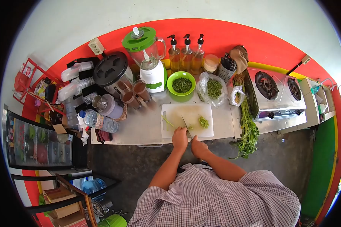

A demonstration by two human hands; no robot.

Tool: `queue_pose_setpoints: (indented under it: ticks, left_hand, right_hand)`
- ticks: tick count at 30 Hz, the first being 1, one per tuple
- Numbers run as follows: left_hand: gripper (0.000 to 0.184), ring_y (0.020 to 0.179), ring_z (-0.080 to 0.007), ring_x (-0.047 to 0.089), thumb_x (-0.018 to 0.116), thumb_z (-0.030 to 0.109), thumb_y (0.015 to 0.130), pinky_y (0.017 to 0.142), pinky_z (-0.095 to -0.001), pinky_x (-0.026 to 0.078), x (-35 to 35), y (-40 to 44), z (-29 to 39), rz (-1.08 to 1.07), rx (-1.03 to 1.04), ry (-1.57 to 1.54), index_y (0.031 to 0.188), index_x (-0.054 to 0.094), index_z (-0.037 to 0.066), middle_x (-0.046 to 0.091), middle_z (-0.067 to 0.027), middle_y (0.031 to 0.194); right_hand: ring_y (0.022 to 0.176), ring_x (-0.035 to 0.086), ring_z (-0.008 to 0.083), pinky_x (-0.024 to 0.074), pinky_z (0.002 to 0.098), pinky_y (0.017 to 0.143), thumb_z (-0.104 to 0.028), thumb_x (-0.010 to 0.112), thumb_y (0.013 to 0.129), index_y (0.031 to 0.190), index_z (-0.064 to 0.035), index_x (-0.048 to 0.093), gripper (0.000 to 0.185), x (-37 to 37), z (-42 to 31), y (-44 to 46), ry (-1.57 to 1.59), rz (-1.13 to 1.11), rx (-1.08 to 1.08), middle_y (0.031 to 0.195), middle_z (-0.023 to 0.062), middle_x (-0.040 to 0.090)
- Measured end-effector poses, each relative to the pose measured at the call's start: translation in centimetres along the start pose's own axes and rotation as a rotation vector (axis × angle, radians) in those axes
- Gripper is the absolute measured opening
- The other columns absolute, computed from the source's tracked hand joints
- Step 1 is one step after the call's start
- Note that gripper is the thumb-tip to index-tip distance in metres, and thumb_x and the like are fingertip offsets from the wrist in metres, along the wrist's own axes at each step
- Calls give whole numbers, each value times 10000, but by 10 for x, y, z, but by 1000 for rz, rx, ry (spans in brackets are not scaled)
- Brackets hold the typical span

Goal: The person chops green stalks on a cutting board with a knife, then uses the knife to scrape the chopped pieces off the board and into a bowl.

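Note:
My right hand [199, 147] is closed around the handle of a knife [186, 125], whose blade slants up and left over the white cutting board [174, 110]. Close against the blade, my left hand [180, 139] has its fingers curled at the board's front edge; whatever they hold, if anything, is hidden. A small heap of chopped greens [203, 122] lies on the board right of the blade, with a few bits nearer the knife. At the board's left side rests a thin green stalk [168, 121].
Behind the board stand a green bowl of chopped leaves [181, 96], a plastic bag of chopped greens [212, 99] and a blender [151, 72]. Leafy stalks [247, 130] hang over the counter's front edge beside a gas stove [278, 94]. Cups [130, 99] and bottles [99, 120] crowd the left.

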State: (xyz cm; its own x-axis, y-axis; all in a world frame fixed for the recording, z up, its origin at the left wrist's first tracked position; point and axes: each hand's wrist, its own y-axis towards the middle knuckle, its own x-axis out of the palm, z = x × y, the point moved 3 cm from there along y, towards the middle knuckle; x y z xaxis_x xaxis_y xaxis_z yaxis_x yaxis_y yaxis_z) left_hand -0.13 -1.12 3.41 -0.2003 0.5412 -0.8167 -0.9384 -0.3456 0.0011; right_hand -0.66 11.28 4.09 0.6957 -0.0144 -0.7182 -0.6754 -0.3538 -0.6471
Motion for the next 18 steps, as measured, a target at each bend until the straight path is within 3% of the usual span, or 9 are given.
queue_pose_setpoints:
  ticks: [3, 5, 12, 16, 18]
  left_hand:
    - [125, 961, -347, 643, 614, 61, 877, 799, -461, 551, -1, 0, -2, 1, 17, -2, 959, 708, 74, 651, -111, 975]
    - [119, 958, -345, 643, 614, 74, 882, 800, -460, 552, 1, -3, -3, 20, 9, 3, 958, 706, 78, 648, -110, 974]
    - [132, 923, -340, 636, 639, 89, 879, 798, -462, 534, 5, -12, -8, 171, 149, -25, 961, 740, 62, 641, -115, 916]
    - [183, 1004, -313, 625, 613, 68, 861, 815, -443, 557, 4, -14, -11, 112, 139, 7, 996, 736, 70, 641, -79, 974]
    - [136, 934, -336, 630, 627, 74, 876, 809, -446, 534, 1, -13, -9, 172, 119, -89, 934, 749, 60, 644, -114, 919]
  right_hand:
    - [1053, 705, 415, 568, 476, 891, -165, 589, 925, 1403, 121, 300, 627, 3, 0, 2, -5, 8, -6, 1114, 293, 701]
    - [1018, 722, 401, 588, 464, 855, -140, 574, 945, 1315, 93, 367, 484, -8, -5, -4, -13, 88, -22, 1082, 285, 712]
    - [1027, 717, 407, 584, 469, 865, -157, 563, 955, 1323, 78, 369, 478, 0, -2, 0, 3, 30, 5, 1083, 277, 714]
    - [1023, 716, 411, 582, 478, 868, -171, 561, 966, 1303, 68, 374, 453, -1, -5, -7, 4, 52, 2, 1076, 266, 719]
    - [1022, 717, 409, 582, 479, 868, -174, 569, 964, 1296, 67, 374, 454, 4, -2, -7, -4, 34, 2, 1073, 263, 721]
